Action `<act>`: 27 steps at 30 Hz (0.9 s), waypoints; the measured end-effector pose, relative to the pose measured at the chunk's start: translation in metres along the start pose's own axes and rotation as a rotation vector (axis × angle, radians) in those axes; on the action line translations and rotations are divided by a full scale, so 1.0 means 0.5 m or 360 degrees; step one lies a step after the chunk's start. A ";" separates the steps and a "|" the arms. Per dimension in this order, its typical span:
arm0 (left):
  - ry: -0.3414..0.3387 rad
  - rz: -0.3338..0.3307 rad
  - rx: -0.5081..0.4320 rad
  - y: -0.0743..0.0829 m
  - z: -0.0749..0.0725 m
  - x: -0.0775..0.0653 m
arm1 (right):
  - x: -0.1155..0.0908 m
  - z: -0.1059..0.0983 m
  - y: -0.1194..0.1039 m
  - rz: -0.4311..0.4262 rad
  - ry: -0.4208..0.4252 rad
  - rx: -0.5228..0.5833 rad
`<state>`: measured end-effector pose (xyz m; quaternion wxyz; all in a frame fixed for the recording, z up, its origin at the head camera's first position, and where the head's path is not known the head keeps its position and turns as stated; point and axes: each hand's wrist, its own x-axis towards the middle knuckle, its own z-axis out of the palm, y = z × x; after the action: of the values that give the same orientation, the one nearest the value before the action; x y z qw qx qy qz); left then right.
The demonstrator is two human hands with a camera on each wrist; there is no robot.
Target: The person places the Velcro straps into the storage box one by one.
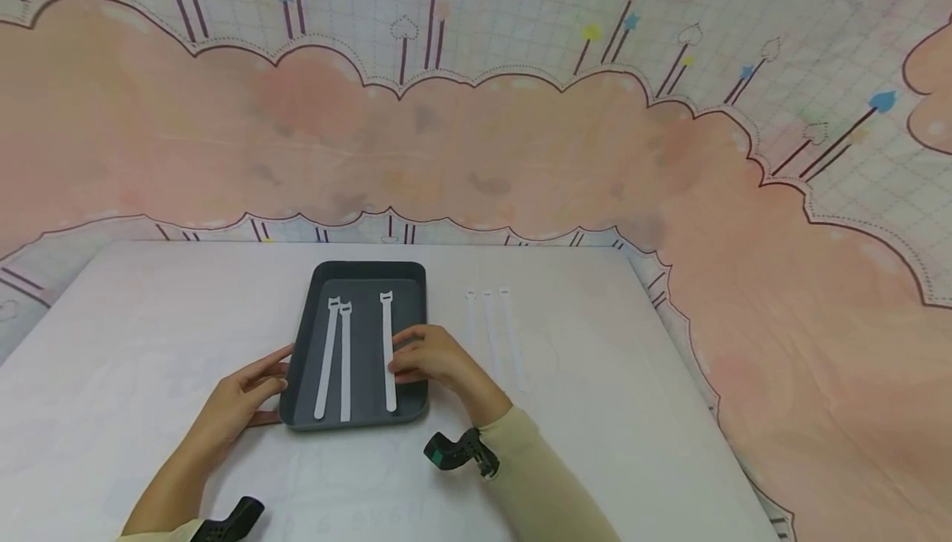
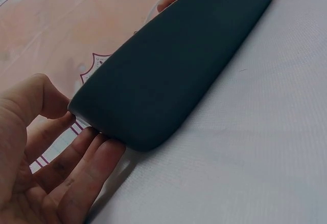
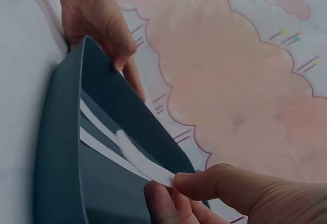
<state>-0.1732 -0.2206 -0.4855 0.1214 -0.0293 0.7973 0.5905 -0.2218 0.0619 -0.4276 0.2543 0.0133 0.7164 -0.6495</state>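
The tray's [image 1: 372,335] raised wall stands between the left hand [image 1: 245,389] and its inside, so a way in goes over the rim. Left of the right hand [image 1: 439,360], bare tray floor gives a lane between the pinched strip [image 1: 387,319] and two more white strips [image 1: 327,360]. Three pale strips [image 1: 489,327] lie just beyond and right of the right hand; past them, and left of the left hand, the tabletop [image 1: 610,344] offers wide room.
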 end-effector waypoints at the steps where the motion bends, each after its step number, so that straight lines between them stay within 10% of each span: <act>1: 0.0000 0.0006 0.0003 0.000 0.000 0.000 | 0.002 0.004 0.000 0.0000 0.0001 -0.0003; 27: 0.0014 0.0012 -0.0008 0.006 0.006 -0.006 | 0.044 0.051 0.004 0.0055 0.0078 -0.0171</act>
<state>-0.1701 -0.2171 -0.4829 0.1155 -0.0293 0.7965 0.5927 -0.2314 0.0315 -0.4385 0.2482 0.0278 0.7559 -0.6051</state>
